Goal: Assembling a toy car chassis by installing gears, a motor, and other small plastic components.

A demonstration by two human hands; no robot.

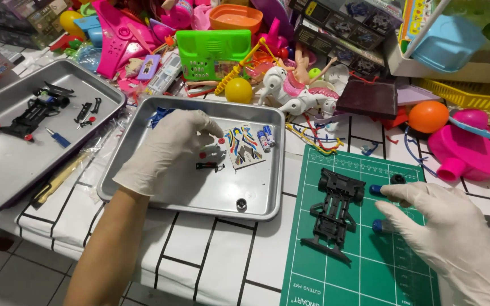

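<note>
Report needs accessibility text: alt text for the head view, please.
Two white-gloved hands work over a cluttered toy table: the left hand reaches into a metal tray of small parts and a sticker sheet, while the right hand touches blue wheels beside a black toy car chassis on a green cutting mat.

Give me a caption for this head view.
Gloved left hand reaches into a metal tray; right hand beside black toy-car chassis.

Gloved left hand (168, 148) reaching forward, fingers curled down, gloved right hand (443, 226) low, fingertips seemingly pinched
</note>
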